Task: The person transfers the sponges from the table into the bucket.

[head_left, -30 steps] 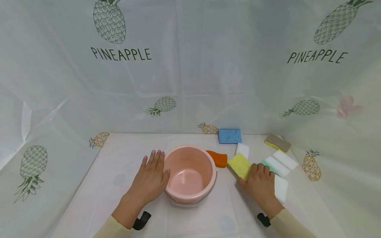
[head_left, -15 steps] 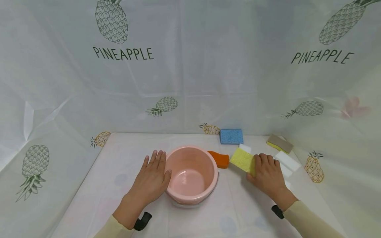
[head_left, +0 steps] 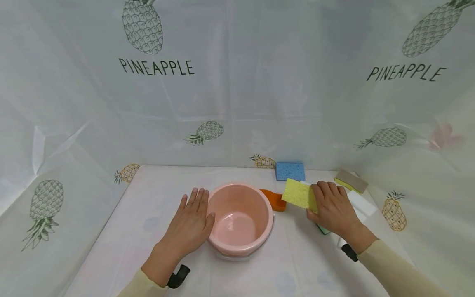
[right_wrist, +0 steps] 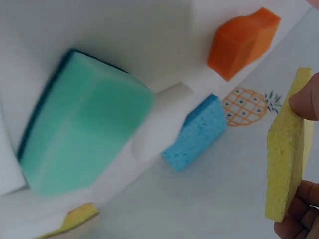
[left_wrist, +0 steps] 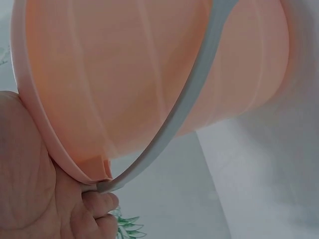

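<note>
Right of the pink bucket (head_left: 239,250), above the table (head_left: 285,251), you hold the yellow sponge (head_left: 297,194) tilted, its free end toward the bucket. Your right hand (head_left: 333,209) pinches its other end, thumb on one face and fingers on the opposite one. A light squeeze should be enough, since a thin sponge would probably fold under a hard one. If you move it leftward, go high: the orange sponge (head_left: 273,200) lies just beside the bucket and a low sweep could knock it; mind the green sponge (right_wrist: 92,124) below your hand too. Your left hand (head_left: 191,225) lies flat, fingers straight, against the bucket. Press gently, because it may slide, and leave the grey handle (left_wrist: 175,115) free.
</note>
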### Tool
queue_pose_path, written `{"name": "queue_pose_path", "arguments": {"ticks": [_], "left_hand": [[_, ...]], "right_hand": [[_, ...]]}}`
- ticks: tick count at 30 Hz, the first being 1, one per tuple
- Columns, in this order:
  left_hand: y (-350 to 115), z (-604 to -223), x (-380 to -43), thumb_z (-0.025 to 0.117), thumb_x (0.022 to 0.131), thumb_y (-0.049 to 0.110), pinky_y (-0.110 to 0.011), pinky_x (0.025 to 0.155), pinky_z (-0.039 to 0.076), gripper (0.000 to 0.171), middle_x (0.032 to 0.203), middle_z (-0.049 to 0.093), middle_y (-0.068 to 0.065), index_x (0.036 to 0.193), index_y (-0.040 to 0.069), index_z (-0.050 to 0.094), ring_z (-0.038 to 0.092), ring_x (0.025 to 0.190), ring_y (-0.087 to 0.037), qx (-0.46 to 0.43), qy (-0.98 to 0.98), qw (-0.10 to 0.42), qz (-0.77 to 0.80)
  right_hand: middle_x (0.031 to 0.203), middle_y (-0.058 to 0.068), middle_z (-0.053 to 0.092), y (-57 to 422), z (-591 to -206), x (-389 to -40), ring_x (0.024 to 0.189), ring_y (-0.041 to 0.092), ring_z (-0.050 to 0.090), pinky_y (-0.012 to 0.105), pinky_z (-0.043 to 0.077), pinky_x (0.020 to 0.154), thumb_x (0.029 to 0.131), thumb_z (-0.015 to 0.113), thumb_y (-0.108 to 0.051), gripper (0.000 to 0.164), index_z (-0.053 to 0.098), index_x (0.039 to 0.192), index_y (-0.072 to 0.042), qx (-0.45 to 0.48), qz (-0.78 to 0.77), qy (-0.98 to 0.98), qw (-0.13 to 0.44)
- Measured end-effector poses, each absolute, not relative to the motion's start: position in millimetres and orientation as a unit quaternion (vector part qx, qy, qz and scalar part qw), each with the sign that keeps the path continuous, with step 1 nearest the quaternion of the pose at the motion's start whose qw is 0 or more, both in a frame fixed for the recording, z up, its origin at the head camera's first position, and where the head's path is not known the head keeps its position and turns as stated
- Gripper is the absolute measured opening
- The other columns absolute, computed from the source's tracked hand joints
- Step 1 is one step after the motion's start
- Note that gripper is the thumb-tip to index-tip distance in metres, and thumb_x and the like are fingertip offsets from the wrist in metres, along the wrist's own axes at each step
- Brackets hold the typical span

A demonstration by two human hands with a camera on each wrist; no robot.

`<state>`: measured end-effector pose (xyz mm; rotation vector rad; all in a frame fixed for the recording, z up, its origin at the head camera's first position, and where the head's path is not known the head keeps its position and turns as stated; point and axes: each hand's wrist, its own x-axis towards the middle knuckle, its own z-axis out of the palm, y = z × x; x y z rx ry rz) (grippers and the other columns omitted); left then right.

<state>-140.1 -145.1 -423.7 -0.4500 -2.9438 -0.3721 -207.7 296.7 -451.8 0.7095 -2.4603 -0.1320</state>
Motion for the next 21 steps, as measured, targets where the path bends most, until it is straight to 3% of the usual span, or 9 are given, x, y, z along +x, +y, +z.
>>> {"name": "queue_pose_path", "arguments": {"ticks": [6, 13, 21], "left_hand": [[-143.6, -423.1, -141.4, 0.047, 0.111, 0.037, -0.061, 0.130, 0.019, 0.069, 0.167, 0.034, -0.026, 0.161, -0.008, 0.033, 0.025, 0.160, -0.041, -0.151, -0.978, 0.069, -0.125], [-143.9, -418.9, -140.8, 0.046, 0.111, 0.039, -0.060, 0.130, 0.018, 0.070, 0.168, 0.034, -0.025, 0.161, -0.008, 0.033, 0.024, 0.161, -0.040, -0.149, -0.981, 0.060, -0.113], [-146.1, -418.8, -140.4, 0.044, 0.111, 0.039, -0.061, 0.131, 0.017, 0.069, 0.169, 0.032, -0.023, 0.162, -0.005, 0.033, 0.022, 0.161, -0.040, -0.145, -0.981, 0.057, -0.119]], "right_hand": [[0.113, 0.026, 0.060, 286.4, -426.3, -216.1, 0.101, 0.046, 0.056, 0.056, 0.048, 0.080, 0.081, 0.061, -0.048, 0.070, 0.055, 0.122, 0.009, 0.283, -0.039, -0.907, 0.310], [0.118, 0.023, 0.060, 244.7, -387.1, -217.3, 0.106, 0.042, 0.053, 0.055, 0.046, 0.083, 0.080, 0.071, -0.047, 0.068, 0.057, 0.123, 0.004, 0.280, 0.009, -0.914, 0.293], [0.120, 0.015, 0.061, 182.3, -368.6, -209.5, 0.109, 0.035, 0.054, 0.049, 0.044, 0.087, 0.080, 0.074, -0.051, 0.069, 0.063, 0.124, 0.000, 0.366, 0.045, -0.893, 0.258]]}}
